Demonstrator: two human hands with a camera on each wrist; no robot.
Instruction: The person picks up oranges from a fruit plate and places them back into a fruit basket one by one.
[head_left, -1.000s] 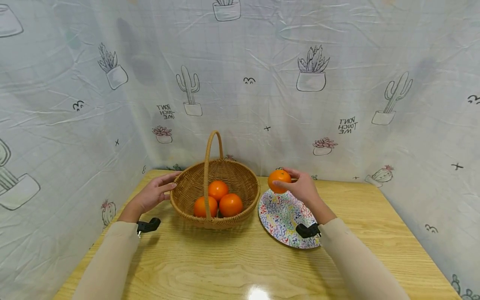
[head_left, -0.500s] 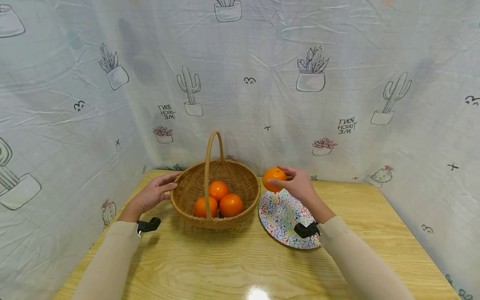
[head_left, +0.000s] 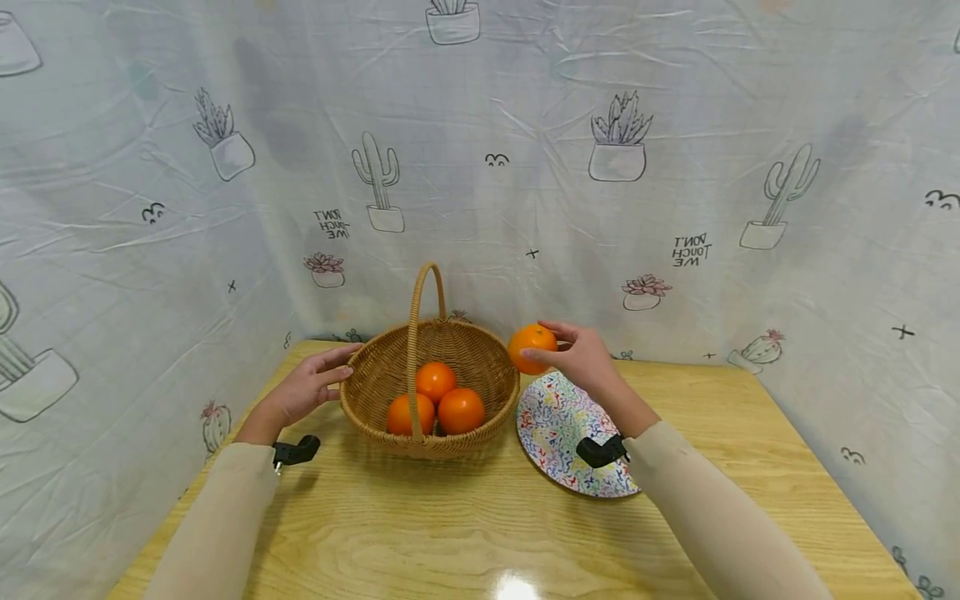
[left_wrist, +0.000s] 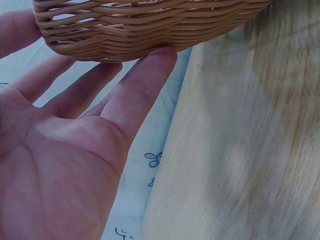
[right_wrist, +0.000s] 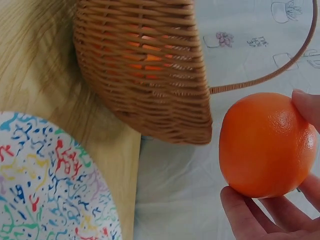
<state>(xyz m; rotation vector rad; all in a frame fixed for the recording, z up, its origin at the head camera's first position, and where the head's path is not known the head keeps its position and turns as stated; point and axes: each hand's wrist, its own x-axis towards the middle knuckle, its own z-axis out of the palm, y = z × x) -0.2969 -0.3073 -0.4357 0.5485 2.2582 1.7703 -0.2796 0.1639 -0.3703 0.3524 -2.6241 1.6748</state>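
My right hand (head_left: 588,358) holds an orange (head_left: 532,348) between thumb and fingertips, raised beside the right rim of a wicker basket (head_left: 375,400). In the right wrist view the orange (right_wrist: 267,145) appears close to the basket's woven side (right_wrist: 150,100), near the base of its handle (right_wrist: 255,82). Three more oranges (head_left: 461,411) lie inside the basket. At the basket's left side rests my left hand (head_left: 311,385), its fingers spread. The left wrist view shows extended fingers (left_wrist: 140,92) touching the outside of the weave (left_wrist: 135,30).
A round plate (head_left: 555,433) with a multicoloured squiggle pattern lies right of the basket, below my right forearm. All stands on a wooden table (head_left: 420,525). A curtain (head_left: 480,208) printed with potted plants hangs around its back and sides.
My right hand has carried the orange left and slightly up, from over the plate to the basket's right rim. The left hand and basket have stayed put.
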